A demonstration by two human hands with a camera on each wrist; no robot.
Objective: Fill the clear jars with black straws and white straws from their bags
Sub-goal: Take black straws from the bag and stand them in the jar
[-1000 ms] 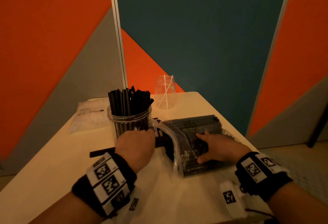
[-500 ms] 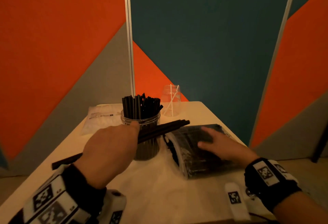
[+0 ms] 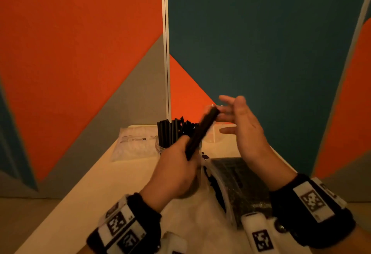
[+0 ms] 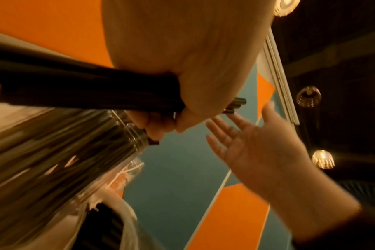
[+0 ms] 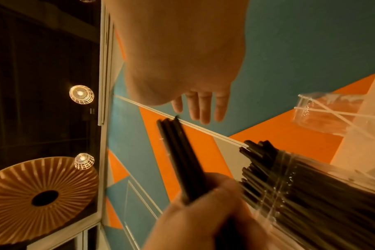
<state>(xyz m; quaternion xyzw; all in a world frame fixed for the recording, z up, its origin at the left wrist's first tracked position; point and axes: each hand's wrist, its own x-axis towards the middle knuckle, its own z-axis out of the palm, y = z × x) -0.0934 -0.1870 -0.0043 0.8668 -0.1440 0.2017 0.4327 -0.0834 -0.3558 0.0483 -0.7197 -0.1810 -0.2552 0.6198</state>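
Left hand (image 3: 176, 173): lower centre of the head view, fingers curled round a bundle of black straws (image 3: 201, 133) – the bundle slants up to the right, blurred.
Right hand (image 3: 244, 125): right of centre, raised, fingers spread and straight, holding nothing; its fingertips (image 3: 221, 111) lie at the upper end of the bundle – whether they touch it cannot be told.
Full jar (image 3: 163, 149): clear, packed with upright black straws, on the worktop (image 3: 96, 193) just behind the left hand and partly hidden by it.
Second jar (image 5: 323, 115): clear, a few white straws (image 5: 323, 110) crossed inside; upper right of the right wrist view, mostly hidden by the hands in the head view.
Bag of black straws (image 3: 236, 181): clear plastic, lying flat on the worktop in the lower right, beneath the right forearm.
Bag of white straws (image 3: 136, 143): lying flat at the worktop's far left, left of the full jar.
Backdrop: wall panels (image 3: 80, 42) in orange, grey and teal.
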